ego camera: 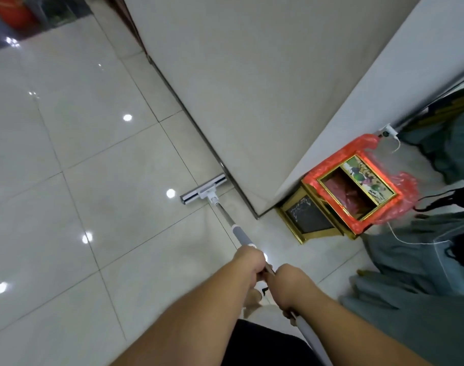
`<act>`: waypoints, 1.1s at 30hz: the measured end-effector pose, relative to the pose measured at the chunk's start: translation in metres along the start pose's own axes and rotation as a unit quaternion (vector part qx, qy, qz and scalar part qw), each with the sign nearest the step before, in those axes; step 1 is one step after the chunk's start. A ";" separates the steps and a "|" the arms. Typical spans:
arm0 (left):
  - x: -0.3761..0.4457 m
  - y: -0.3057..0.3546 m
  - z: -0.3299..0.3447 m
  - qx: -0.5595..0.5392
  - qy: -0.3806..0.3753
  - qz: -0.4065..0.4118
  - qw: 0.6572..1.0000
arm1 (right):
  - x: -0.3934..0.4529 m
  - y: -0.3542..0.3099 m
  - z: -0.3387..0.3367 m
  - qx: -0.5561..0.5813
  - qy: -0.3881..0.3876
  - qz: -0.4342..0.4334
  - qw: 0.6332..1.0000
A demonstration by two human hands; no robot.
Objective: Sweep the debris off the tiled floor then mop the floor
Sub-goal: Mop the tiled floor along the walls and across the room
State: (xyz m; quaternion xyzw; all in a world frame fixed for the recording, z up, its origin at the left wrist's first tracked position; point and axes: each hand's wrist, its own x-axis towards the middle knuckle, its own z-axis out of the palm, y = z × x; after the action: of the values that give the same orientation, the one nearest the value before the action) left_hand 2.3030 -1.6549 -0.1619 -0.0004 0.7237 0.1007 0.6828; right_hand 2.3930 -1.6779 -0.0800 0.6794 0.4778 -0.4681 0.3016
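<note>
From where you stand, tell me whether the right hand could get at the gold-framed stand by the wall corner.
Probably not without letting go: the right hand grips the mop handle, and the gold-framed stand sits well beyond it; open floor lies between.

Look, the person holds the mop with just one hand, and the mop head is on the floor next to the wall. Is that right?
Not quite. The head view shows both hands on the mop handle: the left hand further down and the right hand just behind it. The rest holds: the mop head lies flat on the floor, one end beside the wall.
</note>
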 end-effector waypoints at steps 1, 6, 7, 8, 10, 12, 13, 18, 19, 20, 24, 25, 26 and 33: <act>0.001 -0.003 0.004 -0.014 -0.004 -0.002 1.000 | 0.001 0.006 0.002 0.005 0.004 -0.001 1.000; 0.009 -0.021 0.015 -0.045 0.000 -0.011 0.999 | 0.000 0.025 0.012 0.070 0.024 0.013 0.997; 0.011 -0.026 0.016 -0.044 0.004 -0.013 0.999 | -0.002 0.027 0.014 0.081 0.023 0.025 0.996; 0.016 -0.032 0.019 -0.035 0.003 -0.013 0.999 | -0.004 0.029 0.017 0.084 0.022 0.031 0.996; 0.022 -0.043 0.024 -0.018 -0.022 -0.001 1.000 | -0.004 0.036 0.024 0.075 0.020 0.028 0.997; 0.016 -0.051 0.026 -0.022 -0.019 -0.005 1.000 | -0.007 0.044 0.032 0.062 0.012 0.024 0.998; 0.013 -0.056 0.027 -0.031 -0.020 -0.015 0.999 | -0.008 0.049 0.036 0.053 0.007 0.021 0.998; 0.006 -0.075 0.040 -0.074 -0.018 0.008 0.997 | -0.007 0.070 0.036 0.097 -0.013 0.026 0.995; 0.002 -0.078 0.044 -0.088 -0.015 0.019 0.996 | -0.007 0.073 0.032 0.101 -0.014 0.020 0.995; -0.001 -0.081 0.049 -0.100 -0.013 0.029 0.994 | -0.006 0.077 0.027 0.108 -0.019 0.007 0.994; -0.018 -0.097 0.070 -0.144 0.001 0.058 0.988 | -0.004 0.099 0.016 0.165 -0.056 -0.001 0.985; -0.024 -0.103 0.076 -0.148 0.006 0.064 0.987 | -0.005 0.106 0.017 0.190 -0.063 -0.006 0.980; -0.029 -0.108 0.081 -0.149 0.010 0.070 0.986 | -0.006 0.114 0.019 0.210 -0.070 -0.015 0.975; -0.048 -0.141 0.111 -0.199 0.028 0.074 0.977 | -0.027 0.172 0.039 0.280 -0.125 -0.021 0.952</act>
State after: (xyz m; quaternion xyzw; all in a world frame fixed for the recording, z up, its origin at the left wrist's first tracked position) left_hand 2.4354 -1.7829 -0.1406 -0.0860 0.7062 0.2929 0.6389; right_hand 2.5364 -1.7833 -0.0765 0.6623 0.3001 -0.6706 0.1470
